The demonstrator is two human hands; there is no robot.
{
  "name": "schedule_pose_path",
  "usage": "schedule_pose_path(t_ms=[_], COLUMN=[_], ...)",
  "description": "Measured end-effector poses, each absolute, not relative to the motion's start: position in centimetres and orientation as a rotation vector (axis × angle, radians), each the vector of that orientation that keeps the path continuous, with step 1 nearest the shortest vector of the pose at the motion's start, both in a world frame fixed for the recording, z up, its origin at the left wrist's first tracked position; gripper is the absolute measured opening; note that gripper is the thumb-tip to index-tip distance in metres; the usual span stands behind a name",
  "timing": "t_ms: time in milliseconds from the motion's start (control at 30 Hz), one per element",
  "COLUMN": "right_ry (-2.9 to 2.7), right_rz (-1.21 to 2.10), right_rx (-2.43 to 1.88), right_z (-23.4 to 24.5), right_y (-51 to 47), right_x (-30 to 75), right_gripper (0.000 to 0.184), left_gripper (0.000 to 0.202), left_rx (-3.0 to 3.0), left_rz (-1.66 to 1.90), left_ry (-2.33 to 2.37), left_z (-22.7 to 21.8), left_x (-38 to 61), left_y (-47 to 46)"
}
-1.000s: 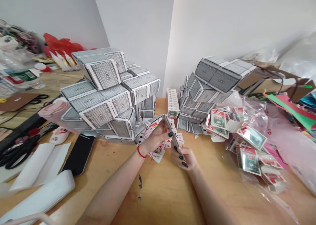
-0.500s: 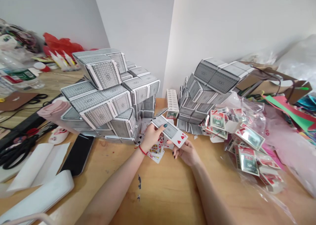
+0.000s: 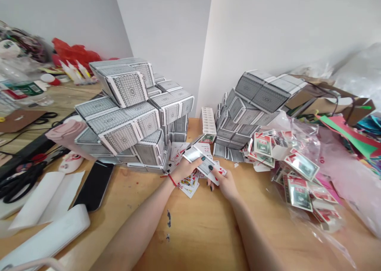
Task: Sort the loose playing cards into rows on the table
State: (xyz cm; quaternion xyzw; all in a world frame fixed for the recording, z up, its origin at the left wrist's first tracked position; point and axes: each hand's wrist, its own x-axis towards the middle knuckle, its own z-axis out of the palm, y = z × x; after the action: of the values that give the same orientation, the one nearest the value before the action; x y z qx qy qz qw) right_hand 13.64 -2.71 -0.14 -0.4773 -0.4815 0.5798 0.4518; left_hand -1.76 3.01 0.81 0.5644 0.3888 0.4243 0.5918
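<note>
Over the middle of the table, both hands grip a playing card piece [image 3: 196,154] with its grey patterned back up. My left hand [image 3: 187,168], with a red cord at the wrist, pinches its left part, thumb on top. My right hand [image 3: 225,182] pinches its right end, thumb on the back and fingers underneath. A red heart card shows beside the right thumb; whether it is joined to the held piece I cannot tell. Beneath the hands lie loose face-up playing cards [image 3: 190,189], partly covered by the hands.
Stacked blocks made of cards stand at left [image 3: 127,120] and right [image 3: 262,92]. Between them is a row of card boxes [image 3: 208,122]. Opened card boxes [image 3: 299,193] lie on plastic wrap at right. A black phone [image 3: 93,185], scissors [image 3: 22,179] and a white case [image 3: 47,239] lie left.
My right thumb has come over onto the card's patterned back, where the fingers were below its right end before. The red heart face, plain earlier, is now mostly covered.
</note>
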Motion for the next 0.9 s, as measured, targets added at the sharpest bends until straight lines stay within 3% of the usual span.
schedule_pose_path(t_ms=[167,333,467,733,900], right_ry=[-0.970,-0.682,-0.630,-0.718,-0.794], right_rz=[1.479,1.692,1.758,1.829,1.790], right_rx=[-1.059,-0.795,-0.773,-0.779,-0.773], right_z=[-0.6,-0.3,-0.6,-1.5,-1.1], right_y=[-2.3,-2.1,-2.2,-2.1,-2.0], right_x=[13.9,14.2,13.8,13.4,13.4], right_gripper=[0.041,0.029,0.017,0.025,0.024], left_gripper=[0.014,0.032,0.035,0.022,0.024], left_rx=[1.401,1.213,1.233,1.545,1.657], left_rz=[1.103,1.045,1.033,1.106,1.013], left_ry=[0.902,1.014,0.961,0.928,0.919], left_z=[0.7,-0.1,0.0,1.0,0.9], left_x=[-1.5,-1.5,-1.4,-1.0,-1.0], left_y=[3.3,3.8,3.5,2.8,2.8])
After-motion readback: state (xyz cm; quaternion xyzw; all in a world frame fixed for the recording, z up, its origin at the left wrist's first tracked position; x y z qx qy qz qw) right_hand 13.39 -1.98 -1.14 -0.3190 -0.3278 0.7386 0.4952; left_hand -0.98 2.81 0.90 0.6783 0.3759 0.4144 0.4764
